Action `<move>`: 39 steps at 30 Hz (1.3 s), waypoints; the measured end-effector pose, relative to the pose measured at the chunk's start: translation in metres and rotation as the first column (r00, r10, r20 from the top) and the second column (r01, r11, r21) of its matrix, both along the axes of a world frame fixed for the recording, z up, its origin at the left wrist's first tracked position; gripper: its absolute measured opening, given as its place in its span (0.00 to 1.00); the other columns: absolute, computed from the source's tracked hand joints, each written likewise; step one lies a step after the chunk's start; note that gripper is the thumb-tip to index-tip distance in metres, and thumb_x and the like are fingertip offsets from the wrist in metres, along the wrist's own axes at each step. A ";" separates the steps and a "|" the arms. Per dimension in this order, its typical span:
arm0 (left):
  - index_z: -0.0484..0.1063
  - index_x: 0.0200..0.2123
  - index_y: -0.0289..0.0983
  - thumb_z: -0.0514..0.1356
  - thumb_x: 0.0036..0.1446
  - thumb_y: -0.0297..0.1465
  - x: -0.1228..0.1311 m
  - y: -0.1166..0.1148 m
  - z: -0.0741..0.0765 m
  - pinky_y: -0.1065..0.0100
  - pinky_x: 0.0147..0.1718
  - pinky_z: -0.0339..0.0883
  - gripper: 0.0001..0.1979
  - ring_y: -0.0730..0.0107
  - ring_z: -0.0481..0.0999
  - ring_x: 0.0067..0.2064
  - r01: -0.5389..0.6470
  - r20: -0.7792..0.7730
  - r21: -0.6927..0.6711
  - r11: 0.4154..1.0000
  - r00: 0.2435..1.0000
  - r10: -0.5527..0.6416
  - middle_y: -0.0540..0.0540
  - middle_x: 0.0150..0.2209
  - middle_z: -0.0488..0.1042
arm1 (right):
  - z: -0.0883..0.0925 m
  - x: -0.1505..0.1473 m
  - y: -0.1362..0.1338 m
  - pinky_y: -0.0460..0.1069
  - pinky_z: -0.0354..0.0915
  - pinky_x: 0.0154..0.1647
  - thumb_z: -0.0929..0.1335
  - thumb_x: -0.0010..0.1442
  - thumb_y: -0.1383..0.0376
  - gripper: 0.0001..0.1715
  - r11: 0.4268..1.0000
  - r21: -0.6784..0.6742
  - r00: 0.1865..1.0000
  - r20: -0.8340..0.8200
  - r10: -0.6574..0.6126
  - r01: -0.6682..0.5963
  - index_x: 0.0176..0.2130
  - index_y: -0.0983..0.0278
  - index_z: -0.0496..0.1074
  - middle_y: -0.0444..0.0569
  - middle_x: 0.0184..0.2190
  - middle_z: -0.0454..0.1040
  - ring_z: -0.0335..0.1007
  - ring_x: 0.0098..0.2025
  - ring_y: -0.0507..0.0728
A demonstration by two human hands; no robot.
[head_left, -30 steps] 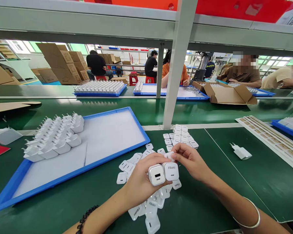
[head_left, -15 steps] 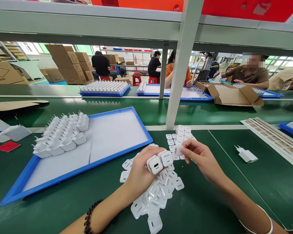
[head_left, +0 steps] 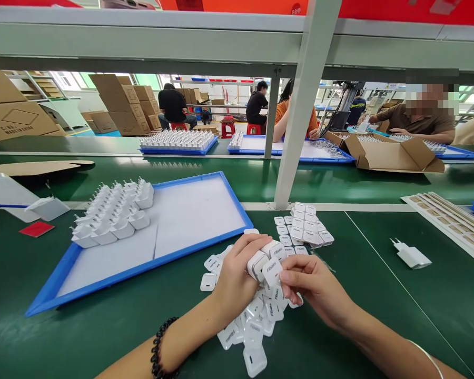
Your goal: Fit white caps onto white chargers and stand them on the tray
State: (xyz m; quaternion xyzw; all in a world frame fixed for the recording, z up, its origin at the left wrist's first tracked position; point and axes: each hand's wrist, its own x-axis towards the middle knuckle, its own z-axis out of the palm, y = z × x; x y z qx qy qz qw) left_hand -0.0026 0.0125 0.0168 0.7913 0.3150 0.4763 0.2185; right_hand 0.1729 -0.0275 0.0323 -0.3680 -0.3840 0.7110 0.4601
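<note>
Two white USB wall chargers (head_left: 256, 265) are side by side in my left hand (head_left: 235, 273), its fingers wrapped round them. My right hand (head_left: 316, 284) pinches a small white square sticker (head_left: 272, 271) printed with a brand name, held at the end face of the nearer charger. That sticker covers part of the face, and I cannot tell whether it is pressed on. Beneath both hands lies a loose heap of clear-and-white square films (head_left: 254, 334), some with a dark slot. Beyond my right hand sits a stack of sticker sheets (head_left: 310, 226).
Left of my hands is a blue-rimmed tray (head_left: 142, 277) with rows of white chargers (head_left: 114, 216), prongs up. A single charger (head_left: 413, 256) lies at right, near long pale strips (head_left: 450, 221). A metal post (head_left: 300, 116) rises ahead. Co-workers sit beyond the conveyor.
My right hand has brought the sticker from the sheets leftward and down to the charger in my left hand. The sticker now covers the charger's slotted face. The view has shifted slightly.
</note>
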 end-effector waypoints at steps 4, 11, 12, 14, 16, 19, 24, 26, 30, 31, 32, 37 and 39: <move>0.71 0.50 0.38 0.57 0.58 0.19 0.001 -0.001 -0.001 0.60 0.45 0.75 0.18 0.61 0.75 0.49 0.009 -0.016 0.007 1.000 1.000 -0.009 0.39 0.49 0.73 | -0.001 0.000 0.001 0.44 0.50 0.20 0.78 0.48 0.61 0.13 1.000 -0.004 1.000 0.027 -0.004 0.005 0.23 0.66 0.77 0.42 0.15 0.70 0.56 0.18 0.46; 0.70 0.51 0.38 0.56 0.58 0.19 0.000 -0.002 -0.002 0.60 0.45 0.75 0.19 0.61 0.75 0.49 0.014 -0.038 0.053 0.998 0.999 -0.012 0.39 0.49 0.72 | 0.000 0.000 0.002 0.45 0.47 0.21 0.79 0.47 0.60 0.13 1.000 -0.002 0.999 0.053 0.002 -0.002 0.22 0.65 0.76 0.40 0.14 0.66 0.53 0.19 0.47; 0.70 0.52 0.37 0.56 0.58 0.19 0.000 -0.002 -0.002 0.60 0.45 0.75 0.19 0.61 0.75 0.49 0.015 -0.042 0.064 0.998 0.999 -0.012 0.39 0.49 0.72 | 0.000 0.000 0.002 0.45 0.47 0.21 0.79 0.47 0.60 0.14 1.000 -0.001 0.998 0.057 0.004 -0.004 0.22 0.65 0.76 0.40 0.14 0.66 0.53 0.19 0.47; 0.70 0.52 0.37 0.56 0.58 0.19 0.000 -0.002 -0.002 0.61 0.45 0.75 0.19 0.61 0.75 0.49 0.009 -0.052 0.092 0.996 0.999 -0.004 0.38 0.50 0.72 | 0.001 0.000 0.002 0.46 0.48 0.22 0.79 0.47 0.60 0.14 1.000 0.003 0.998 0.066 0.006 -0.006 0.22 0.65 0.76 0.41 0.14 0.67 0.54 0.19 0.47; 0.69 0.53 0.38 0.56 0.59 0.20 -0.001 -0.002 -0.001 0.60 0.45 0.76 0.19 0.61 0.75 0.49 0.002 -0.070 0.118 0.993 0.998 0.006 0.38 0.50 0.72 | 0.001 0.000 0.002 0.46 0.48 0.23 0.78 0.47 0.59 0.14 1.000 0.009 0.997 0.076 0.009 -0.010 0.22 0.65 0.76 0.41 0.15 0.67 0.54 0.20 0.48; 0.69 0.53 0.38 0.56 0.60 0.21 -0.001 -0.002 -0.001 0.59 0.45 0.76 0.19 0.60 0.75 0.49 -0.005 -0.102 0.131 0.991 0.995 0.018 0.38 0.50 0.72 | 0.001 0.001 0.002 0.46 0.49 0.24 0.78 0.47 0.59 0.15 1.000 0.014 0.995 0.098 0.020 -0.021 0.22 0.65 0.75 0.41 0.15 0.67 0.55 0.20 0.48; 0.69 0.54 0.38 0.55 0.60 0.20 -0.001 -0.002 -0.004 0.59 0.45 0.76 0.19 0.60 0.75 0.50 -0.002 -0.115 0.143 0.990 0.993 0.018 0.38 0.50 0.72 | 0.001 0.001 0.001 0.47 0.49 0.24 0.78 0.47 0.58 0.16 1.000 0.019 0.993 0.118 0.014 -0.016 0.22 0.65 0.74 0.40 0.15 0.66 0.54 0.20 0.49; 0.68 0.54 0.38 0.55 0.59 0.19 -0.001 -0.001 -0.005 0.59 0.45 0.76 0.21 0.60 0.75 0.50 0.002 -0.116 0.157 0.988 0.993 0.017 0.38 0.50 0.71 | 0.000 0.001 0.001 0.47 0.49 0.24 0.78 0.48 0.57 0.16 1.000 0.022 0.992 0.126 0.008 -0.011 0.22 0.65 0.74 0.40 0.15 0.66 0.54 0.20 0.49; 0.68 0.55 0.38 0.55 0.58 0.19 -0.001 -0.001 -0.007 0.59 0.46 0.76 0.22 0.60 0.74 0.51 0.000 -0.130 0.174 0.985 0.991 0.023 0.38 0.51 0.71 | -0.002 0.000 0.001 0.47 0.50 0.25 0.77 0.49 0.58 0.17 0.999 0.043 0.989 0.148 -0.007 0.001 0.21 0.65 0.72 0.40 0.15 0.66 0.54 0.20 0.49; 0.68 0.55 0.38 0.55 0.58 0.19 -0.001 -0.001 -0.007 0.59 0.46 0.76 0.22 0.59 0.74 0.51 0.000 -0.134 0.173 0.985 0.991 0.024 0.38 0.51 0.71 | -0.003 0.000 0.002 0.47 0.50 0.25 0.76 0.49 0.58 0.17 0.999 0.054 0.988 0.153 -0.011 0.003 0.20 0.65 0.72 0.41 0.15 0.66 0.54 0.20 0.49; 0.68 0.55 0.38 0.54 0.59 0.19 -0.001 -0.001 -0.007 0.59 0.46 0.76 0.21 0.59 0.74 0.51 0.000 -0.138 0.170 0.985 0.990 0.023 0.38 0.51 0.71 | -0.003 0.000 0.002 0.48 0.50 0.25 0.76 0.50 0.58 0.17 0.998 0.066 0.987 0.159 -0.015 0.005 0.20 0.65 0.71 0.41 0.15 0.66 0.54 0.20 0.49; 0.68 0.54 0.37 0.54 0.60 0.19 0.000 -0.003 -0.005 0.59 0.46 0.76 0.20 0.59 0.74 0.50 0.003 -0.142 0.179 0.984 0.990 0.023 0.37 0.50 0.72 | -0.004 -0.001 0.002 0.48 0.50 0.25 0.75 0.52 0.58 0.18 0.994 0.104 0.982 0.185 -0.036 0.017 0.19 0.64 0.70 0.41 0.15 0.66 0.54 0.20 0.49; 0.68 0.55 0.37 0.54 0.60 0.19 0.000 -0.003 -0.005 0.59 0.46 0.75 0.20 0.59 0.74 0.51 0.000 -0.149 0.188 0.982 0.988 0.029 0.37 0.50 0.72 | -0.004 -0.002 0.001 0.48 0.50 0.25 0.75 0.52 0.58 0.19 0.994 0.108 0.982 0.182 -0.043 0.024 0.19 0.64 0.70 0.41 0.14 0.65 0.53 0.20 0.49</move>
